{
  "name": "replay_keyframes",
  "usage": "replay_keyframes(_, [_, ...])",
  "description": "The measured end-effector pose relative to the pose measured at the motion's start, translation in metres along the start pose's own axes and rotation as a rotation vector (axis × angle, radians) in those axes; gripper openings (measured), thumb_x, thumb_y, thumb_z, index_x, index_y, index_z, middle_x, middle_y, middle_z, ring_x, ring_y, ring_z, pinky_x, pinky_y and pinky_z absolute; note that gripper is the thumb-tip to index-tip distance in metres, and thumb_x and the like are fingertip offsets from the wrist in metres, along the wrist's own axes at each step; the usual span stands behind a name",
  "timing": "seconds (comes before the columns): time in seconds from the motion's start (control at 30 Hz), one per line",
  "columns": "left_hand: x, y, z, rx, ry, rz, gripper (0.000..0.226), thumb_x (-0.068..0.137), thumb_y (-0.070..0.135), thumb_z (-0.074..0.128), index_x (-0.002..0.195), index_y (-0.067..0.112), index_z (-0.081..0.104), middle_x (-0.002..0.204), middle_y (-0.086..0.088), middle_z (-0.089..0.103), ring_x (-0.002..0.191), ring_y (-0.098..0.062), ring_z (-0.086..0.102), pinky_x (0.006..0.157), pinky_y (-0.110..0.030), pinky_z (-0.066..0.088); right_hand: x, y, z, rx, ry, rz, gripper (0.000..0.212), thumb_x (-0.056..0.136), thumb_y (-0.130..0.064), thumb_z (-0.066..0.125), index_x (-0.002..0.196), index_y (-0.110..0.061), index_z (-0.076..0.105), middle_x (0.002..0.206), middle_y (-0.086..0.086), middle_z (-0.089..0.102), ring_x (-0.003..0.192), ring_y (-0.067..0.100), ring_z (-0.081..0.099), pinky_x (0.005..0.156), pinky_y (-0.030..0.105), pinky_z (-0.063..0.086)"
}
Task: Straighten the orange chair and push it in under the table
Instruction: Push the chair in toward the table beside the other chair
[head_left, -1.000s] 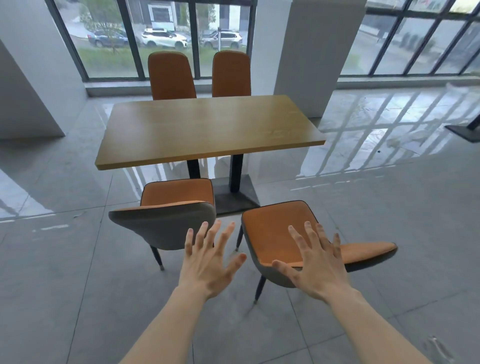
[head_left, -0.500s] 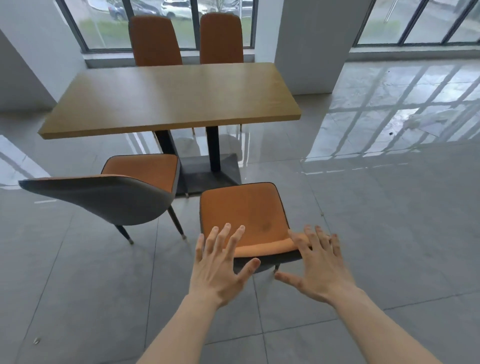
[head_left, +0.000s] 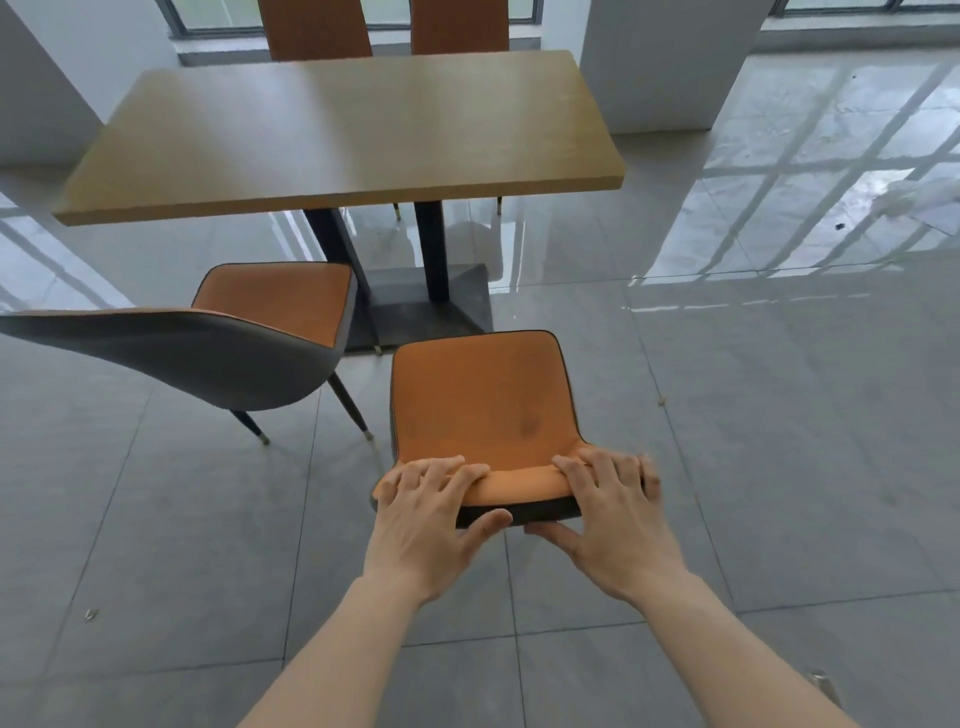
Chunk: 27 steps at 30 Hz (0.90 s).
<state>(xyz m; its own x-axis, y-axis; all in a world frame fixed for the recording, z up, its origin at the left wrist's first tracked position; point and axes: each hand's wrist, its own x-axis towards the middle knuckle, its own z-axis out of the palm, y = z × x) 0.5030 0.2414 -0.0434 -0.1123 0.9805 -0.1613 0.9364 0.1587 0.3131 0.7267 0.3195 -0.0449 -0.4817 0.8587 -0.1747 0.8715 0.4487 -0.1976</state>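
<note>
An orange chair (head_left: 480, 400) with a dark grey shell stands on the tiled floor in front of the wooden table (head_left: 337, 135), its seat facing the table and clear of the tabletop. My left hand (head_left: 431, 512) grips the left end of the backrest top, fingers over the orange front and thumb on the grey back. My right hand (head_left: 608, 512) grips the right end the same way. The chair's legs are hidden beneath the seat.
A second orange chair (head_left: 218, 338) stands to the left, backrest spreading toward the left edge. Two more orange chairs (head_left: 384, 26) stand behind the table. The table's black pedestal base (head_left: 426, 312) lies just ahead of the held chair. A white pillar (head_left: 670, 62) rises at back right.
The view has come closer to the table. Both hands have gone from spread open above the chair to closing on its backrest top. The chair now faces the table squarely.
</note>
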Motion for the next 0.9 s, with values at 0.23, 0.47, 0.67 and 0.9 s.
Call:
replay_keyframes(0.23, [0.02, -0.001, -0.005, -0.022, 0.061, 0.004, 0.071, 0.089, 0.088, 0.014, 0.138, 0.048, 0.047, 0.129, 0.015, 0.054, 0.118, -0.017, 0.04, 0.102, -0.042, 0.033, 0.021, 0.007, -0.008, -0.018, 0.066, -0.027, 0.082, 0.082, -0.091, 0.027, 0.134, -0.032, 0.048, 0.129, 0.0, 0.051, 0.123, 0.028, 0.041, 0.114, 0.056, 0.025])
replay_keyframes(0.47, [0.039, -0.007, -0.015, -0.031, 0.084, 0.035, 0.064, 0.092, 0.085, 0.021, 0.136, 0.047, 0.049, 0.126, 0.017, 0.055, 0.115, -0.015, 0.041, 0.099, -0.039, 0.032, 0.041, 0.007, -0.017, -0.01, 0.078, -0.028, 0.074, 0.083, -0.087, 0.039, 0.133, -0.033, 0.048, 0.129, -0.001, 0.05, 0.122, 0.027, 0.04, 0.113, 0.054, 0.027])
replay_keyframes(0.67, [0.04, -0.013, -0.012, -0.04, 0.116, 0.056, 0.056, 0.094, 0.081, 0.03, 0.131, 0.046, 0.054, 0.121, 0.014, 0.06, 0.11, -0.017, 0.048, 0.094, -0.042, 0.038, 0.043, 0.005, -0.012, 0.007, 0.068, -0.031, 0.075, 0.083, -0.086, 0.038, 0.134, -0.033, 0.049, 0.13, 0.0, 0.051, 0.123, 0.029, 0.043, 0.11, 0.055, 0.03])
replay_keyframes(0.9, [0.034, -0.012, 0.0, -0.055, 0.132, 0.07, 0.056, 0.093, 0.082, 0.031, 0.128, 0.046, 0.056, 0.119, 0.015, 0.061, 0.108, -0.018, 0.048, 0.091, -0.039, 0.033, 0.037, 0.004, -0.004, 0.034, 0.039, -0.02, 0.079, 0.082, -0.088, 0.028, 0.135, -0.033, 0.048, 0.128, 0.0, 0.049, 0.123, 0.03, 0.042, 0.11, 0.057, 0.03])
